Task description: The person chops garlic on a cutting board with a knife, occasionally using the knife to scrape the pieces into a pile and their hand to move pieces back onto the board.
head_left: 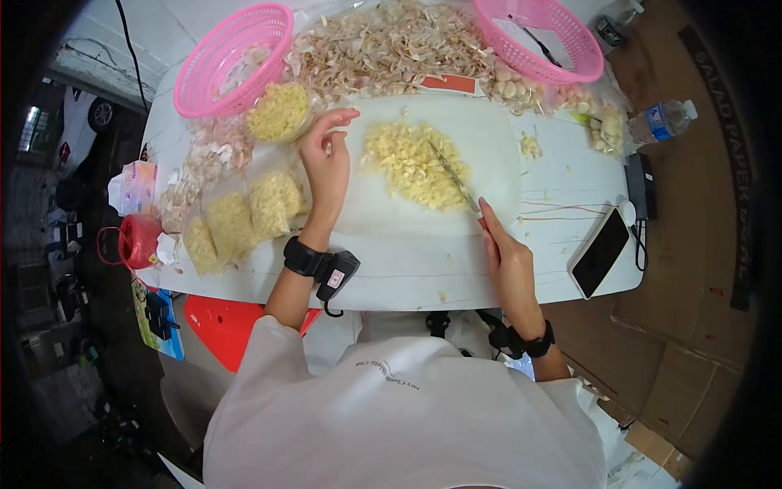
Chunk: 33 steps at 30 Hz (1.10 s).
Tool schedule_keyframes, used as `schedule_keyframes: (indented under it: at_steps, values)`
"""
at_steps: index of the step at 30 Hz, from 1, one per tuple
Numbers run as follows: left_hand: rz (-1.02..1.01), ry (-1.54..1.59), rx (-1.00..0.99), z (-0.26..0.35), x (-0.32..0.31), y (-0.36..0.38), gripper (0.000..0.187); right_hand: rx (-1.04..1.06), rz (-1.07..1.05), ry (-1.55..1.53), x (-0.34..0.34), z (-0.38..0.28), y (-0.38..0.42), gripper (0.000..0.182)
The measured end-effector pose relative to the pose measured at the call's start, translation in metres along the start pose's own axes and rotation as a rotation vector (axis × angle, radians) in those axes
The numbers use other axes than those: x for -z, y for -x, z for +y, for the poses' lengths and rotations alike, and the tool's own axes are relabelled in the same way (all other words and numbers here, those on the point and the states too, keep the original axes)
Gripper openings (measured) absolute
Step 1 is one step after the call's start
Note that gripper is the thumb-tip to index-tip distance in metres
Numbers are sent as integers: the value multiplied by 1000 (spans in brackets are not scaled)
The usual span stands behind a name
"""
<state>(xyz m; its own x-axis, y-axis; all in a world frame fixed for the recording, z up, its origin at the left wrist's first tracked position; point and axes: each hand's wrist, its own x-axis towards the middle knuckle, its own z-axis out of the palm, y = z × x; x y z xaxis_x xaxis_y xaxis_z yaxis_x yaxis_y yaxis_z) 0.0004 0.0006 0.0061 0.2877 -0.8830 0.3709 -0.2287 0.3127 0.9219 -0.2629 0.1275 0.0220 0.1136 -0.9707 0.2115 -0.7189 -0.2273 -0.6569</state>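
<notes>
My right hand (507, 254) is closed round the handle of a knife (454, 177), whose blade lies over a heap of chopped garlic (407, 163) on a pale cutting board (375, 213). My left hand (327, 159) is raised at the board's left edge, fingers apart and curved, with nothing in it. Just left of that hand stands a round container of chopped garlic (279, 112). Below the container lie clear bags of chopped garlic (230, 222).
Garlic skins (391, 45) spread along the back between two pink baskets (186, 80) (582, 41). Bagged peeled cloves (607, 129) and a water bottle (664, 122) are at the right. A phone (600, 253) lies near the front right edge; a red string roll (140, 241) is at the left.
</notes>
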Motion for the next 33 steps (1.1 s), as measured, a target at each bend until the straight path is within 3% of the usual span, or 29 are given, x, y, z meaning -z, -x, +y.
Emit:
schedule_keyframes:
  at_steps: [9, 16, 18, 21, 33]
  values:
    - [-9, 2, 11, -5, 1, -1, 34, 21, -95, 234, -7, 1, -4, 57]
    - [-38, -8, -5, -6, 1, -1, 33, -55, -97, 38, 5, 1, -11, 48]
    - [-28, 1, 9, -4, 2, -1, 32, -56, 54, -123, 5, -4, -13, 44]
    - [-25, 4, 34, -7, 2, 0, 32, -137, 55, -79, 11, -3, -21, 44]
    - [-37, 13, 46, -8, 2, 2, 33, -26, -3, -82, -5, -4, -33, 46]
